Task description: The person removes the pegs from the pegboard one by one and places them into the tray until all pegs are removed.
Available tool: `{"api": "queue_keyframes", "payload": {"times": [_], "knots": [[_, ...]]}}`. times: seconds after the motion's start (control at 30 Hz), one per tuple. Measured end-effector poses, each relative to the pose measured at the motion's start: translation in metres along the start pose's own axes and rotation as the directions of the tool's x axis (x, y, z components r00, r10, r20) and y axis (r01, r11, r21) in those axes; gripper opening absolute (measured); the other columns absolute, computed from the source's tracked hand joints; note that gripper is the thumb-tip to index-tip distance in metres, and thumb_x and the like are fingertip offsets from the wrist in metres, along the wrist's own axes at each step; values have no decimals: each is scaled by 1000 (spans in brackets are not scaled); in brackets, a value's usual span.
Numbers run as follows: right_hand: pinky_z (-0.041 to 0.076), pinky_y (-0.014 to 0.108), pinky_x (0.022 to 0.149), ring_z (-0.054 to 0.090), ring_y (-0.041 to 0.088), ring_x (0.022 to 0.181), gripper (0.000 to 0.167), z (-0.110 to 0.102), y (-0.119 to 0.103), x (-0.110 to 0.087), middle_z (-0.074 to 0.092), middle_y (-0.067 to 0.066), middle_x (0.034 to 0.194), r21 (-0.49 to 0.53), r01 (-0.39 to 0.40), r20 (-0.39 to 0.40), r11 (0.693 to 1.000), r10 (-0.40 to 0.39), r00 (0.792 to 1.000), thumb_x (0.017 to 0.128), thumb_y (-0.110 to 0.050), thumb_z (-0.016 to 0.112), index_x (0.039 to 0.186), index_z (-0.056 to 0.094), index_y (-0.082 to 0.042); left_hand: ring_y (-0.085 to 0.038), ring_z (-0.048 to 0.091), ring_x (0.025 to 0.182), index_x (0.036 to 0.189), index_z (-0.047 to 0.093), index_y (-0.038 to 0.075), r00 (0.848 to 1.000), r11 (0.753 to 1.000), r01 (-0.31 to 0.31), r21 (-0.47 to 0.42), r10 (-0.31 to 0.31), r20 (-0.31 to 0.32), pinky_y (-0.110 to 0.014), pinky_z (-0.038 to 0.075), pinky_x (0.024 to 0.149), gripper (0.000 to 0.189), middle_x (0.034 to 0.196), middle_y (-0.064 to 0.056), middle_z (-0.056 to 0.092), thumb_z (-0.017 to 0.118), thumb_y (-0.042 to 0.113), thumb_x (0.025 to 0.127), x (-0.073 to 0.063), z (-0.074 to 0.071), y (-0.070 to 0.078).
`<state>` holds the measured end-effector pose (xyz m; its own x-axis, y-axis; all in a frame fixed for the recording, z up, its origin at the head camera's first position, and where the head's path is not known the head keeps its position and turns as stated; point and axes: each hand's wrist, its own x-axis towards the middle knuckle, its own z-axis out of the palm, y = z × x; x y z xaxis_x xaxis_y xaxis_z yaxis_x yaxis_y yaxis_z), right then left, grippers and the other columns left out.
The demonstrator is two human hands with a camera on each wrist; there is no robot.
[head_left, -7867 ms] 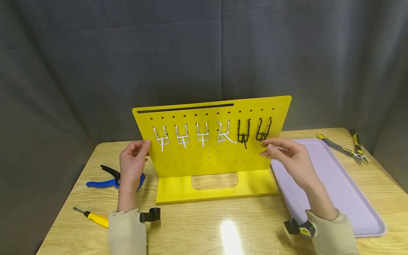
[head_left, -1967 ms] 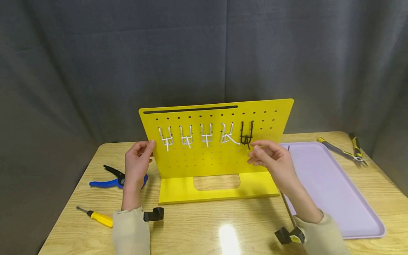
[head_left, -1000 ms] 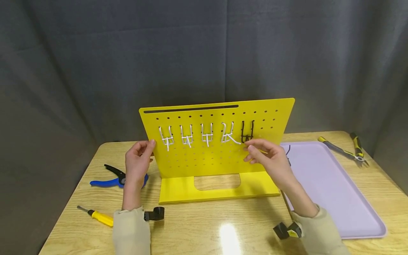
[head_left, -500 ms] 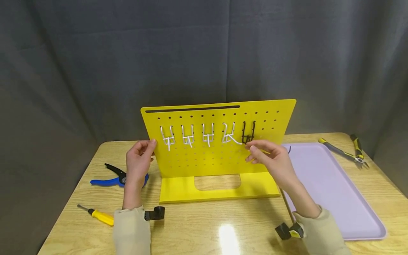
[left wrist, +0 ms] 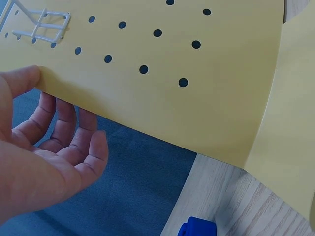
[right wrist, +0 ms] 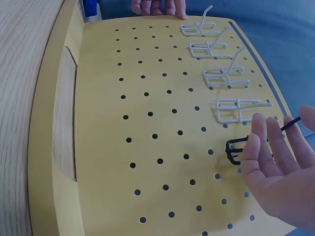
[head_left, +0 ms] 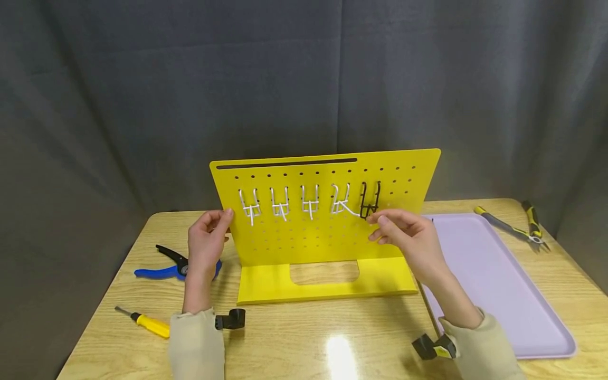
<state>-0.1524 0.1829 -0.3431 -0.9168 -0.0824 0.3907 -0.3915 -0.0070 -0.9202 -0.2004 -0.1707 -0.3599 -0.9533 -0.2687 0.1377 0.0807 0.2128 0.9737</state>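
A yellow pegboard [head_left: 266, 256] stands upright on its yellow base [head_left: 263, 287]. Several white wire hooks [head_left: 311, 202] hang across it in a row, and a black wire hook [right wrist: 231, 151] sits at the row's right end. My right hand [head_left: 415, 243] pinches the prong of that black hook; its fingertips hide the prong's end in the head view. My left hand [head_left: 205, 245] grips the board's left edge, thumb on the front and fingers behind, as the left wrist view shows.
Right of the board lies a lilac tray [head_left: 494, 285], where a dark tip [head_left: 432, 220] shows behind my wrist. Beyond it lie pliers [head_left: 510, 228] and another yellow-and-black handled tool [head_left: 532, 219]. At left are blue-handled cutters [head_left: 159, 273] and a yellow screwdriver [head_left: 151, 324].
The rightmost black hook has left the board since the oldest frame, and a dark wire piece appeared in the tray. My right hand has moved left to the other black hook. Left hand stays put.
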Motion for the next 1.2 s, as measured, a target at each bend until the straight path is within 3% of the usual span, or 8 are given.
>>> {"api": "queue_keyframes", "payload": {"times": [0.43,0.73,0.97,1.2], "knots": [[55,32,74,70,21,75,18,-8,-9,-6,71,6,101,26,43,0,999,-43,999,98,-3,53,107,65,8,-14,57,83,104,61,0,1000,1000,-7,-5,7,0,-30,46,77,39,90,2,58,59,38,95,1,-1,1],[55,28,73,70,17,80,17,-27,-8,-10,71,1,103,20,58,42,998,-59,997,97,-2,53,109,65,4,-15,57,84,106,61,1,1000,1000,15,8,-15,-4,-30,46,77,39,93,0,58,59,38,95,0,0,1],[55,24,71,70,15,79,18,-44,-8,-14,71,0,103,-45,54,13,998,-53,999,97,-2,54,109,65,5,-11,57,81,104,62,0,1000,1000,-2,3,2,-8,-29,46,75,38,90,1,59,59,37,95,-1,1,2],[54,23,73,70,15,80,20,-62,-8,-19,71,1,101,-30,39,-24,999,-40,999,97,-1,54,112,63,7,-13,57,81,104,62,-1,1000,1000,-13,-1,13,-1,-29,47,75,38,89,3,59,59,36,95,-1,1,1]]}}
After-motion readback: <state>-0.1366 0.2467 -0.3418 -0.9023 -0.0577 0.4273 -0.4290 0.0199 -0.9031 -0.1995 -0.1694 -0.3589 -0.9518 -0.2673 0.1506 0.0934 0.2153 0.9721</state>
